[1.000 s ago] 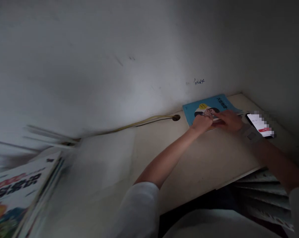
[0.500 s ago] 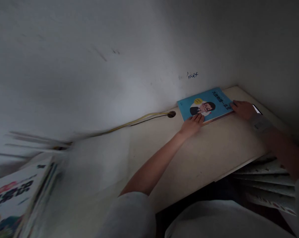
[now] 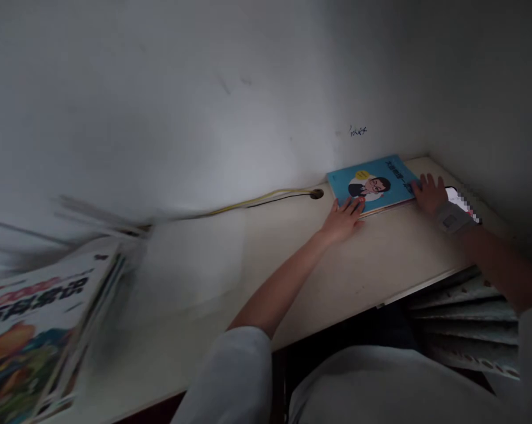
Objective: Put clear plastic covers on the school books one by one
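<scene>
A blue book with a cartoon figure on its cover lies against the wall at the back right of the desk, with a thin layer of other pages or a book under it. My left hand is open, its spread fingertips touching the book's front edge near the lower left. At the book's right end, my right hand is open too, fingers apart, with the thumb side at the cover's edge. A band is on my right wrist.
A phone lies lit beyond my right wrist. Cables run along the wall into a hole in the desk. A stack of books stands at the left. A ridged white object is below the desk edge.
The view has shifted a little to the left. My right hand's fingers have spread and lifted at the book's right end, and more of the phone shows.
</scene>
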Available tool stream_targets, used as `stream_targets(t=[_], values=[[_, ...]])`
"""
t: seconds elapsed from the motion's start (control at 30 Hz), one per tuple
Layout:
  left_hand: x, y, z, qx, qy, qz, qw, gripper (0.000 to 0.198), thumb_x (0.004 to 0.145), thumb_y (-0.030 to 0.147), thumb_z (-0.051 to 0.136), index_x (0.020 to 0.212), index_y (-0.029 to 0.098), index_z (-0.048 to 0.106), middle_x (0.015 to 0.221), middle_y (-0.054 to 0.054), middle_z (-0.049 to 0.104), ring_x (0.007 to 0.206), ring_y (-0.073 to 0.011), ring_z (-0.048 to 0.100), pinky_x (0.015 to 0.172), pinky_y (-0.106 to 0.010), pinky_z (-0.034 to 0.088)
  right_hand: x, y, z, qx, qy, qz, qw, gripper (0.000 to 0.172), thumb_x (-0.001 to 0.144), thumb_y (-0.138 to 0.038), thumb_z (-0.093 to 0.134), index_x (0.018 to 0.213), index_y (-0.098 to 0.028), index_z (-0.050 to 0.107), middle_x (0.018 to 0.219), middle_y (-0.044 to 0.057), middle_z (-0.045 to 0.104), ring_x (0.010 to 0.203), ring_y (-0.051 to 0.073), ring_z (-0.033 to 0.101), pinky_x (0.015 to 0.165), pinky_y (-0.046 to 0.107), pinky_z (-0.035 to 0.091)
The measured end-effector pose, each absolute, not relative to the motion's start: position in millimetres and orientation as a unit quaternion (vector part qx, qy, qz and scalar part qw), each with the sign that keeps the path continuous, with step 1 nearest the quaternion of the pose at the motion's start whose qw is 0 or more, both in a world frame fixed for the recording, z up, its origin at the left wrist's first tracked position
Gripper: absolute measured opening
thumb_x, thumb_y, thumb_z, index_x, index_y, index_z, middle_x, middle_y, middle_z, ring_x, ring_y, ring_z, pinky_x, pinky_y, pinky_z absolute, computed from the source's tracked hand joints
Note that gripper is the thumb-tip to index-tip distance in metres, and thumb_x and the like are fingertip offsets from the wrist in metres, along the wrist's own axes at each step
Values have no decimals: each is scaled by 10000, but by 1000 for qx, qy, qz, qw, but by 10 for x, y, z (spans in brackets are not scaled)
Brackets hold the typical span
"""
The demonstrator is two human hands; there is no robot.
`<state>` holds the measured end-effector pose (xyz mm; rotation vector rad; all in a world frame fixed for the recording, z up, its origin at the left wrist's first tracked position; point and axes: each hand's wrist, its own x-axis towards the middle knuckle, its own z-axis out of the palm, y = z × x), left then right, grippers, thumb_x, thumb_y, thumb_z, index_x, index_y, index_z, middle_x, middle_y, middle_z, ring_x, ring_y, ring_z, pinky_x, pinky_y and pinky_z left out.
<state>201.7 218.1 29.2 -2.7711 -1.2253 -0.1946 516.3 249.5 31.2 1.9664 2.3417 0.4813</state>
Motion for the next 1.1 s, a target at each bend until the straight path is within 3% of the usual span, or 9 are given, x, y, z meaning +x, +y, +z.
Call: stream_targets(t=[0.13, 0.3, 0.5, 0.67, 0.77, 0.87, 0.97, 1.1], values=[[2138, 2144, 241, -886, -451, -90, 64, 526, 976, 355, 301, 1473, 181, 282, 1519, -139, 315, 1405, -328, 250, 1103, -612, 182, 4956, 2517, 258, 611, 780, 134, 20, 599, 862, -165, 423, 1451, -130, 321, 1484, 226, 329, 1337, 384, 324, 1011, 610, 298], [2235, 2170, 175, -880, -461, -103, 46, 499, 974, 267, 280, 1462, 175, 315, 1509, -143, 335, 1386, -334, 287, 1096, -610, 202, 4851, 2513, 148, 652, 747, 126, -26, 597, 845, -186, 444, 1432, -133, 346, 1475, 207, 345, 1333, 362, 327, 1033, 597, 284], [2231, 1972, 359, -880, -453, -122, 69, 550, 958, 327, 340, 1477, 156, 278, 1534, -159, 269, 1418, -336, 206, 1117, -601, 163, 4849, 2422, 298, 646, 748, 144, -42, 539, 861, -144, 314, 1387, -83, 415, 1384, 284, 423, 1296, 402, 370, 961, 663, 307], [1596, 1618, 676, -872, -467, -122, 76, 538, 961, 414, 330, 1454, 198, 330, 1553, -122, 237, 1438, -308, 145, 1123, -586, 162, 4454, 2265, 608, 565, 780, 211, -168, 548, 904, -255, 238, 1434, -237, 375, 1414, 221, 410, 1310, 430, 339, 978, 686, 245], [811, 1298, 784, -828, -551, -86, 51, 526, 960, 432, 330, 1432, 201, 361, 1557, -125, 223, 1440, -305, 140, 1112, -580, 194, 3946, 2022, 654, 462, 849, 144, -213, 550, 903, -285, 255, 1445, -279, 347, 1389, 166, 453, 1263, 371, 429, 988, 567, 366], [32, 930, 712, -714, -698, -44, -1, 631, 950, 494, 319, 1457, 120, 286, 1538, -207, 219, 1436, -332, 144, 1093, -583, 218, 3324, 1673, 470, 364, 911, 79, -175, 514, 898, -287, 331, 1386, -165, 437, 1369, 185, 481, 1291, 324, 424, 1040, 507, 371], [-444, 611, 511, -661, -748, 3, -61, 734, 909, 527, 420, 1449, 53, 266, 1525, -262, 188, 1426, -360, 158, 1090, -541, 243, 2707, 1373, 209, 293, 952, 21, -83, 491, 912, -313, 381, 1373, -159, 447, 1433, 175, 435, 1331, 314, 387, 1047, 543, 345], [-593, 369, 271, -667, -741, -13, -79, 617, 922, 437, 438, 1427, 101, 324, 1520, -210, 263, 1414, -282, 250, 1108, -435, 262, 2080, 1204, 52, 233, 971, -40, -27, 533, 920, -375, 433, 1394, -130, 419, 1458, 211, 387, 1347, 320, 365, 1045, 547, 334]])
